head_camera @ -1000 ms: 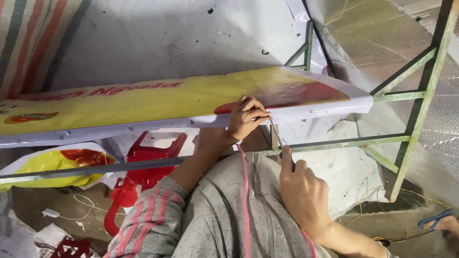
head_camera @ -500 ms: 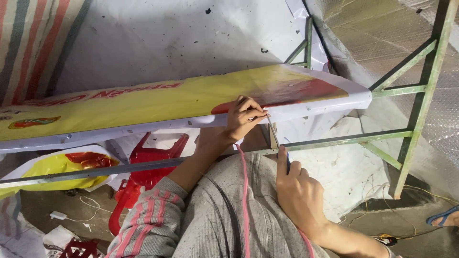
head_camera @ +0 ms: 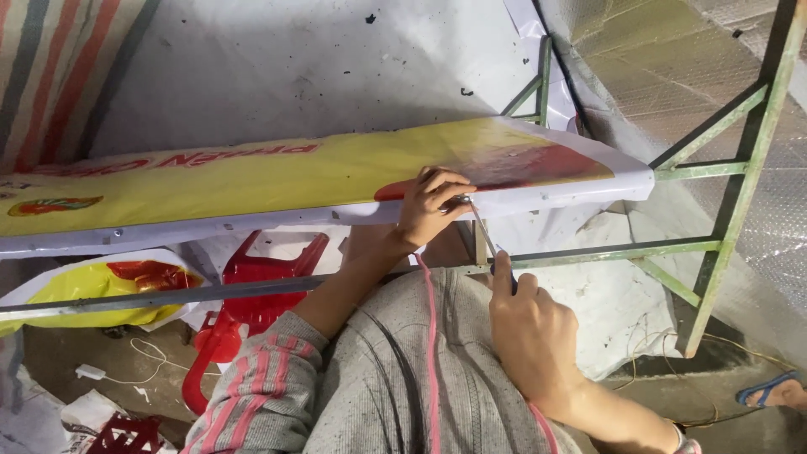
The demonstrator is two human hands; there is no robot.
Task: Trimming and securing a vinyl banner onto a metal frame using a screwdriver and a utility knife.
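Note:
A long yellow and red printed banner (head_camera: pixel 277 181) is stretched over a white-edged frame across the view. My left hand (head_camera: pixel 430 206) pinches the banner's lower white edge near its right end. My right hand (head_camera: pixel 530 332) grips a screwdriver (head_camera: pixel 485 235) whose thin metal shaft slants up to the spot where my left fingers hold the edge. Its tip touches the frame edge there. My knees in grey cloth (head_camera: pixel 403 370) lie below both hands.
A green metal frame (head_camera: pixel 714 244) stands on the right, with a bar running under the banner. A red plastic chair (head_camera: pixel 252 294) and a second yellow banner (head_camera: pixel 92 290) lie below left. Foil sheeting (head_camera: pixel 672 76) covers the right wall. A blue sandal (head_camera: pixel 769 391) sits bottom right.
My right hand has shifted slightly and the screwdriver tip has come up to my left fingers at the banner's edge. The view has tilted a little.

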